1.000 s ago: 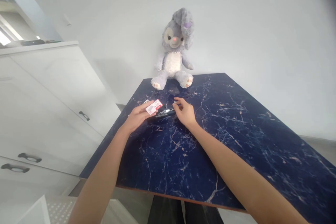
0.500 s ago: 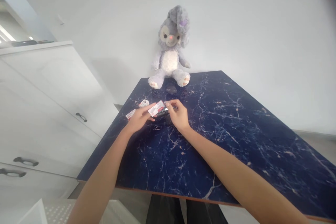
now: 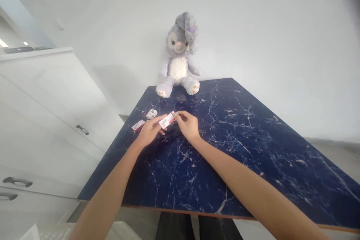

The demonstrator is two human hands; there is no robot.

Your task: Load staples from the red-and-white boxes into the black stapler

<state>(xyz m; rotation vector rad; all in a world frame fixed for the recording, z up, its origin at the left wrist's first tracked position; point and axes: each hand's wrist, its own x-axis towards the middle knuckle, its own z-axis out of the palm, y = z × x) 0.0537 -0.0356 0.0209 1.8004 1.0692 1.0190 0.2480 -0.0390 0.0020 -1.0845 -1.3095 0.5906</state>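
Note:
A small white-and-red cardboard box is held above the blue marbled tabletop, between my two hands. My left hand grips its left end, with the thumb on top and fingers beneath. At the right end, the thumb and fingers of my right hand pinch the box's edge, which looks like an end flap. What is inside the box cannot be seen. Just left of my left hand lies another white-and-red box, and behind it a white box with dark markings.
A grey-purple plush rabbit sits at the table's back edge against the wall, with a dark object between its feet. The blue marbled table stretches out to the right. White cabinets with dark handles stand on the left.
A black item that showed beneath the box near my right hand is no longer visible. My right fingers have come onto the box's right end. The view has shifted slightly.

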